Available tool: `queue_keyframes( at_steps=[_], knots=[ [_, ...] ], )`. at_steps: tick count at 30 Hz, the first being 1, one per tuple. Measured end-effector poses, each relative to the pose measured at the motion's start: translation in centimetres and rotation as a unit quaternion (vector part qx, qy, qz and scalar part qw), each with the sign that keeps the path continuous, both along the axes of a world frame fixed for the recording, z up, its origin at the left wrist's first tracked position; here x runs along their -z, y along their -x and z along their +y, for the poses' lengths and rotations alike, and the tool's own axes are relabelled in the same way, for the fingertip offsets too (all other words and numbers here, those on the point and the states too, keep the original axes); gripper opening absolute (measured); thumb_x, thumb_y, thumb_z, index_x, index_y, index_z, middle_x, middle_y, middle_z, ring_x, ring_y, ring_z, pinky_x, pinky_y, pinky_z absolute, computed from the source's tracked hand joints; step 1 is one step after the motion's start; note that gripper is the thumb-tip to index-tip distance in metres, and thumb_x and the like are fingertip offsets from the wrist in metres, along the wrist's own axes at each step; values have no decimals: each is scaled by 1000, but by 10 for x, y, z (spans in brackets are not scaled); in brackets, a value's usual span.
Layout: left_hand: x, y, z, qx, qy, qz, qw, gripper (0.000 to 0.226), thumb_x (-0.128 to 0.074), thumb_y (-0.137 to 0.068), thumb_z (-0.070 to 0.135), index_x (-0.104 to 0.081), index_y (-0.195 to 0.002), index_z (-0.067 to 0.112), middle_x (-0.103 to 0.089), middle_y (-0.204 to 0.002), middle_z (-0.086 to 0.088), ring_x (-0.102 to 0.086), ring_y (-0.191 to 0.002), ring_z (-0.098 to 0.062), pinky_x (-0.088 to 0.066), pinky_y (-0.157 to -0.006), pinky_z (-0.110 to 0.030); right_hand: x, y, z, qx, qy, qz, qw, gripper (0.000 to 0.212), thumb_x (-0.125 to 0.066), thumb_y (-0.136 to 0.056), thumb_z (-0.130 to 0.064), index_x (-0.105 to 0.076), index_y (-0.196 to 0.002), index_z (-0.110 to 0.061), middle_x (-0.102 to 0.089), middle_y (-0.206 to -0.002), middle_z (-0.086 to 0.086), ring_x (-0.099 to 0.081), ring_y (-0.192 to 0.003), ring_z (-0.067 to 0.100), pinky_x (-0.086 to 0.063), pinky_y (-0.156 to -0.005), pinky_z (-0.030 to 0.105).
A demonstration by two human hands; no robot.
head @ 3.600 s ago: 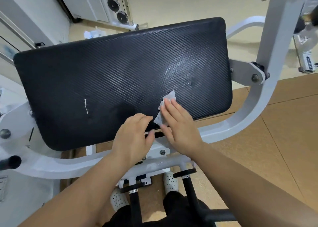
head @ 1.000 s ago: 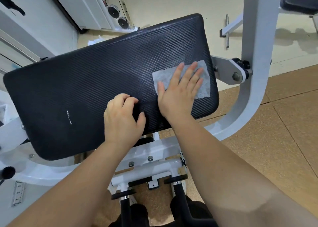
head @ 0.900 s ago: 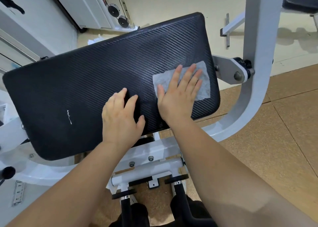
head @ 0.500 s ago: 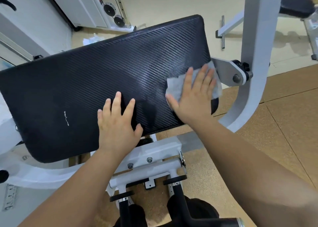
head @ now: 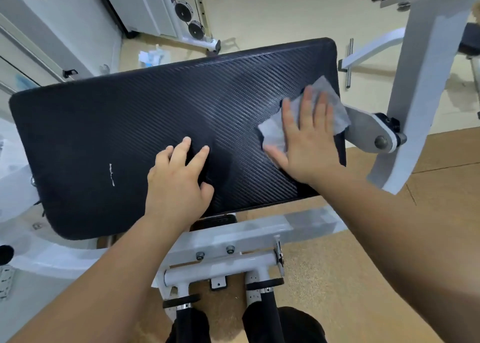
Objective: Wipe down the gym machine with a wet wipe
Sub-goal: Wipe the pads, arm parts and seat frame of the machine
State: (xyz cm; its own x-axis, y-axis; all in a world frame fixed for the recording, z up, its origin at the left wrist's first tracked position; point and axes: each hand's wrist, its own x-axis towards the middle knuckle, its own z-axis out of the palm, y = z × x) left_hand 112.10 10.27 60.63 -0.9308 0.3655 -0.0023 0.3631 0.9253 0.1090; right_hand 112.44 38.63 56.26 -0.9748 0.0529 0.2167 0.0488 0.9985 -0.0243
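A wide black textured pad (head: 130, 135) of a white-framed gym machine fills the middle of the view. My right hand (head: 306, 145) lies flat with straight fingers on a white wet wipe (head: 337, 111), pressing it against the pad's right end; the wipe overhangs the pad's right edge. My left hand (head: 179, 184) rests on the pad near its lower middle, fingers spread and slightly bent, holding nothing. A damp sheen shows on the pad left of the wipe.
The white frame upright (head: 420, 83) and its pivot bracket (head: 371, 132) stand just right of the pad. Two black handles (head: 267, 314) stick up below the pad. Another machine with pulleys (head: 194, 28) stands at the back, and some litter (head: 153, 57) lies on the floor.
My right hand unfolded the wipe, spread it flat and slid it along the pad to the right end. My left hand's fingers straightened on the pad.
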Motion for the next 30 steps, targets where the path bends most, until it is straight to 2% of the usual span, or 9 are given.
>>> queue_keyframes(
  at_steps=[3,5,10,13,17,21,24,27,30],
  knots=[
    [-1,2,-2,10,-19,8,1000,70,-75,-75,24,-58,-143,23,-45,-154,-14,-43,-130,-43,-52,-88,-62,-39,67,-9,133,64,4,989,98,-20,-94,-77,-3,-164,-10,4,-164,37,5,-150,59,3,-122,67],
    [-1,3,-5,18,-33,16,999,67,-75,-75,23,-60,-141,21,-46,-152,-14,-43,-129,-41,-54,-84,-60,-53,96,-35,119,74,22,990,91,-17,-97,-71,-4,-164,-11,4,-166,33,6,-152,56,2,-123,66],
    [5,7,-14,18,-87,30,996,54,-73,-74,12,-66,-128,7,-51,-140,-20,-45,-124,-41,-54,-87,-60,-28,70,-112,-181,-23,0,983,70,-29,-105,-49,-12,-164,-16,-4,-172,16,-2,-157,42,-4,-126,56],
    [8,5,-16,15,-91,32,995,55,-72,-74,10,-66,-128,7,-52,-140,-20,-44,-127,-39,-55,-86,-58,-7,32,-85,-255,-36,-5,966,68,-35,-105,-53,-20,-164,-21,-10,-172,10,-6,-158,38,-6,-127,53],
    [8,1,-17,15,-95,19,995,65,-76,-70,8,-63,-134,8,-53,-144,-19,-48,-129,-40,-57,-83,-53,-29,53,-20,-19,-16,-1,1000,79,-28,-102,-64,-13,-165,-18,-4,-168,29,-3,-153,55,-3,-123,65],
    [11,0,-19,9,-142,18,990,61,-72,-73,1,-64,-133,4,-50,-145,-20,-44,-133,-40,-51,-96,-50,-67,101,-39,188,88,-13,978,79,-18,-101,-63,-1,-165,-18,7,-167,29,9,-151,56,7,-122,66],
    [11,-5,-21,-18,-179,28,983,54,-69,-74,-6,-66,-128,0,-53,-136,-20,-45,-130,-39,-42,-99,-38,-63,106,-108,4,27,9,1000,68,-20,-106,-51,-6,-165,-19,1,-170,21,4,-154,51,5,-122,62],
    [9,-9,-27,-28,-179,32,983,44,-69,-72,-7,-71,-115,0,-57,-123,-15,-47,-119,-37,-45,-86,-36,-37,69,-154,-202,-35,-39,978,64,-25,-107,-49,-8,-165,-25,1,-173,8,5,-157,41,4,-125,57],
    [9,-11,-35,-2,-164,35,986,37,-70,-70,-5,-73,-106,3,-58,-122,-13,-49,-116,-37,-48,-88,-39,-11,34,-133,-282,-43,-33,958,63,-33,-106,-53,-21,-163,-30,-11,-172,4,-6,-158,37,-7,-127,55]
  ],
)
